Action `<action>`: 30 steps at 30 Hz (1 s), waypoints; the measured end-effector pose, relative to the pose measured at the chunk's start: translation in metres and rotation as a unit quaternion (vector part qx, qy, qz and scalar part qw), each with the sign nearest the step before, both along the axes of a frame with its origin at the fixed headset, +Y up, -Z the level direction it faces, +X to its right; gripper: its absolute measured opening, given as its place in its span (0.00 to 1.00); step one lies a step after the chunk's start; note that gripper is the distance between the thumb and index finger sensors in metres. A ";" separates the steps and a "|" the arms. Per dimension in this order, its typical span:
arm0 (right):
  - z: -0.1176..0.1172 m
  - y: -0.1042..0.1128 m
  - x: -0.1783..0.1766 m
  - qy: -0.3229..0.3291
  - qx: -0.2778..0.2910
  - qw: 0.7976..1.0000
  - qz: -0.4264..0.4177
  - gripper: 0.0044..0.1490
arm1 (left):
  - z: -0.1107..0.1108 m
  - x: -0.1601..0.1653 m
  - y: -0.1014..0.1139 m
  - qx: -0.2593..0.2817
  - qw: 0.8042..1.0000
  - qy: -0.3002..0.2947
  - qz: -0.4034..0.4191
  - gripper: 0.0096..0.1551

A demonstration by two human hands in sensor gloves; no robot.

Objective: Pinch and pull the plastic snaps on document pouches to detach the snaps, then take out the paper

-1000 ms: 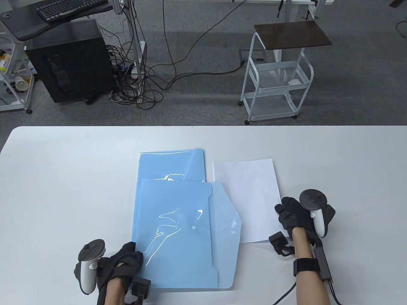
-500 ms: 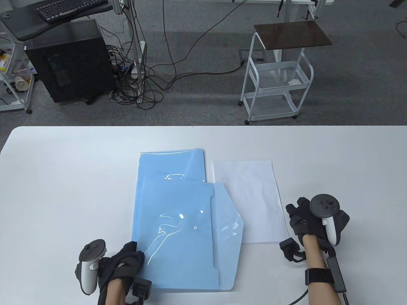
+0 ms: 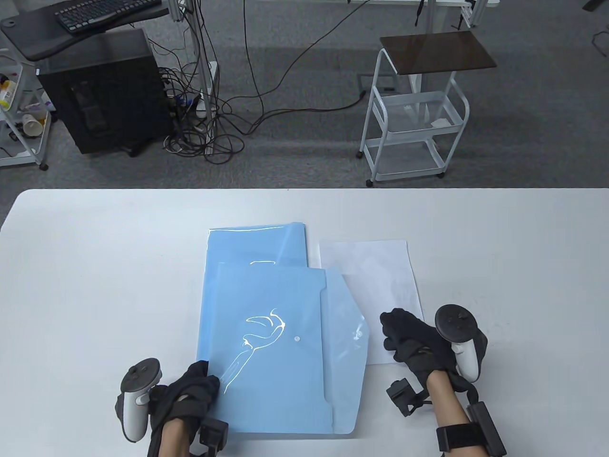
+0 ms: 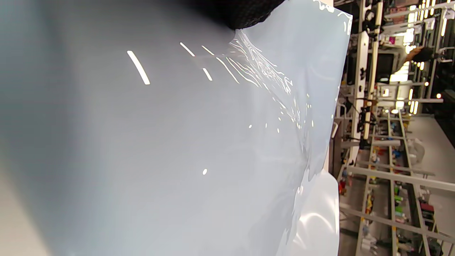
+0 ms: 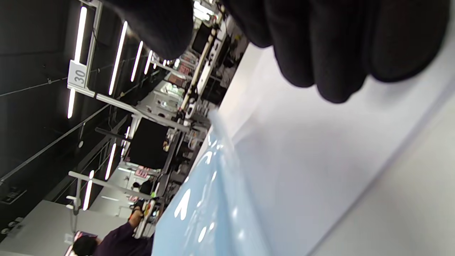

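Holding: the left hand (image 3: 192, 392) pinches the near left corner of the front pouch (image 3: 276, 352), fingers curled over its edge; the pouch lies flat on the worktop (image 3: 95, 266).
Flap: the front pouch's flap (image 3: 345, 328) is folded open to the pouch's right, so its snap (image 3: 297, 339) is undone, the round stud showing on the pouch face.
Right hand: the right hand (image 3: 414, 340) hovers just right of the flap, over the near edge of the loose paper (image 3: 376, 285); fingers loosely curled, holding nothing.
Second pouch: the rear pouch (image 3: 254, 247) lies behind and partly under the front pouch.
Handling: likely thin, glossy, floppy plastic that slides easily; light, so it needs pinning.
Where to grip: probably the flap's free edge beside the snap, or any sheet's edge inside the front pouch's mouth.
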State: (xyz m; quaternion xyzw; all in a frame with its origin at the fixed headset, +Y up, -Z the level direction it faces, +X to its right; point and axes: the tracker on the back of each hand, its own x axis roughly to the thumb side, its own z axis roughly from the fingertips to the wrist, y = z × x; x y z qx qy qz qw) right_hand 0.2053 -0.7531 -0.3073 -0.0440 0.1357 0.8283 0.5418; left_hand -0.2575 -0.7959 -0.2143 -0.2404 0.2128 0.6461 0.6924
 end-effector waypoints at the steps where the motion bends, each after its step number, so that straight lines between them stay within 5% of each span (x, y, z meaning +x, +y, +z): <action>1: 0.000 -0.003 -0.005 0.011 -0.005 1.000 -0.004 0.47 | 0.000 0.000 0.000 0.000 1.000 -0.001 0.000 0.27; 11: 0.002 -0.005 -0.046 0.116 -0.014 0.993 -0.019 0.37 | 0.000 0.000 -0.001 -0.005 1.000 -0.003 -0.011 0.27; 18: 0.008 0.001 -0.088 0.198 0.029 0.974 0.105 0.36 | -0.001 0.001 -0.002 -0.007 1.000 -0.006 -0.026 0.27; 25: 0.014 0.000 -0.138 0.265 0.079 0.913 0.300 0.39 | -0.001 0.001 -0.003 -0.015 0.999 -0.004 -0.049 0.27; 30: 0.017 -0.007 -0.165 0.295 0.088 0.880 0.362 0.40 | -0.001 0.001 -0.003 -0.021 0.998 -0.002 -0.056 0.27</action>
